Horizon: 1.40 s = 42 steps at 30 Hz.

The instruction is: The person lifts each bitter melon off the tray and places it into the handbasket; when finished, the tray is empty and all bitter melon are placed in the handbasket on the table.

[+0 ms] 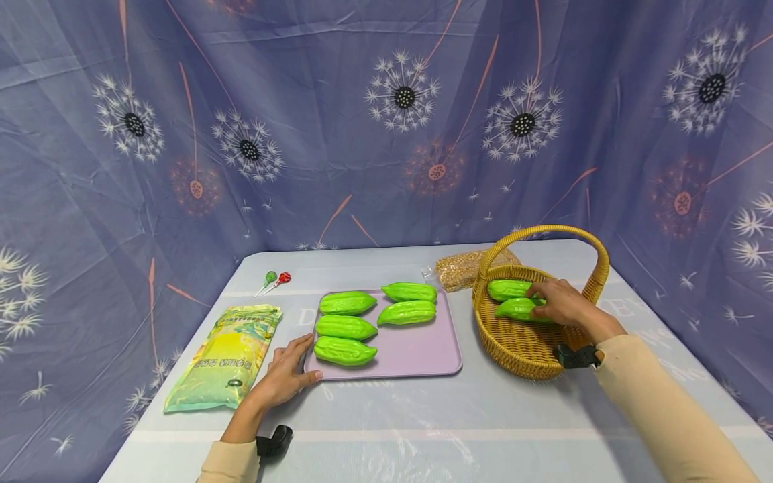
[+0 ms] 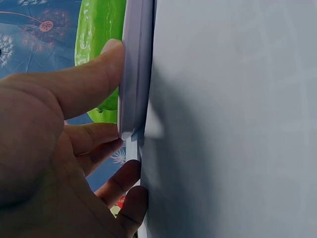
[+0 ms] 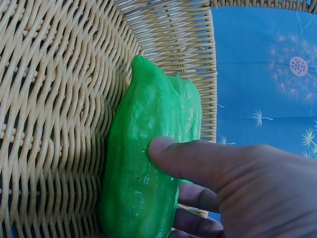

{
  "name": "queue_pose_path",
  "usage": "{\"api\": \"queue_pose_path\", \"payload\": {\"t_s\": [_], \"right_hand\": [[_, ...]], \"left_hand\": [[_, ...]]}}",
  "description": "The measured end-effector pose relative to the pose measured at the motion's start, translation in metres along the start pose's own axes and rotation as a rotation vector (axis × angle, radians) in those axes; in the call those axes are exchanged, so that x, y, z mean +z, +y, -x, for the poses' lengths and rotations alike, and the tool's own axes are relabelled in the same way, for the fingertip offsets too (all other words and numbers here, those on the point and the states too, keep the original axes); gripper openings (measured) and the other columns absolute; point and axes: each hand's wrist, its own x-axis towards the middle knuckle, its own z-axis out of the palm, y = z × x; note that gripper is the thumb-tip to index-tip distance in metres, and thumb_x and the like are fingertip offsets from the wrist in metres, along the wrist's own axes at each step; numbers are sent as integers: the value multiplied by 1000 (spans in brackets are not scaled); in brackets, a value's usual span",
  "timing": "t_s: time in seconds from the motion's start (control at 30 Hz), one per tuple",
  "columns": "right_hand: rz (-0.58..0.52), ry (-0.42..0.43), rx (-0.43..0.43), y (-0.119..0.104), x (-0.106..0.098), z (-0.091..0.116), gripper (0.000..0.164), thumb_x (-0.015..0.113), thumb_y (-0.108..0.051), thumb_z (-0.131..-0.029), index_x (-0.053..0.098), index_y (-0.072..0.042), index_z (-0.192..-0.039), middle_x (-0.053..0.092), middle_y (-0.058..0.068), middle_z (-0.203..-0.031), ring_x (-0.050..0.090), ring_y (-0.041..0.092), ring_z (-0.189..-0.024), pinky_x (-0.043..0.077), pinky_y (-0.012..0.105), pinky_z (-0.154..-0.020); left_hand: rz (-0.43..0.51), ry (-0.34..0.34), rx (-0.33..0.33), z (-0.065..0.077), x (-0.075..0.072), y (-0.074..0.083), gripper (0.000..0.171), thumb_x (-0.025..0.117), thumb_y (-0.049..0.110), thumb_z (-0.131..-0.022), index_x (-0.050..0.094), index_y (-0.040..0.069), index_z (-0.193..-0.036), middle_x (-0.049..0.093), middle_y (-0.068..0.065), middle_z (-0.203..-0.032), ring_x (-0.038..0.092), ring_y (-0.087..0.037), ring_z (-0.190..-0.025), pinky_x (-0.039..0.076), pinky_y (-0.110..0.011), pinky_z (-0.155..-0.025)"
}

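Note:
Inside the wicker basket [image 1: 513,355], two green ridged bitter melons lie side by side. My right hand [image 1: 561,303] reaches in and grips the nearer bitter melon [image 3: 141,163], its thumb on top and its fingers on the far side, between it and the farther bitter melon [image 3: 190,106]. My left hand [image 1: 288,372] touches the front left corner of a lilac tray [image 1: 417,352], thumb against the front rim and fingers spread along the left side. On that tray, several more bitter melons [image 1: 344,351] lie in two columns.
Left of the tray lies a green and yellow printed bag [image 1: 226,359]. Two lollipops [image 1: 284,277] lie behind it. A clear bag of yellow kernels [image 1: 461,268] rests behind the tray, beside the basket. The basket's tall handle [image 1: 546,229] arches above it. A patterned curtain surrounds the table.

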Motion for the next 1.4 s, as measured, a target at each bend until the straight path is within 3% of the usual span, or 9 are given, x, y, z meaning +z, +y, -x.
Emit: {"api": "queue_pose_path", "payload": {"t_s": [0.73, 1.17, 1.4], "right_hand": [[-74, -5, 66, -7, -7, 5, 47, 69, -27, -84, 58, -5, -124, 54, 25, -119, 45, 39, -105, 39, 54, -83], [-114, 108, 0, -25, -13, 20, 46, 69, -29, -85, 58, -7, -125, 55, 20, -125, 46, 38, -112, 41, 54, -85], [-102, 185, -97, -40, -11, 28, 41, 70, -23, -84, 61, -6, -120, 58, 20, -122, 50, 38, -111, 39, 55, -90]], "left_hand": [[12, -8, -9, 0, 0, 0, 78, 71, 30, -82, 33, 10, -147, 30, -8, -153, 30, -31, -124, 24, -53, -96], [10, -11, -14, 1, 0, 0, 78, 71, 31, -82, 33, 11, -147, 30, -8, -153, 31, -30, -123, 25, -55, -96], [7, -12, -15, 1, -1, 1, 77, 71, 30, -83, 33, 10, -147, 30, -9, -153, 30, -31, -124, 24, -54, -97]]}}
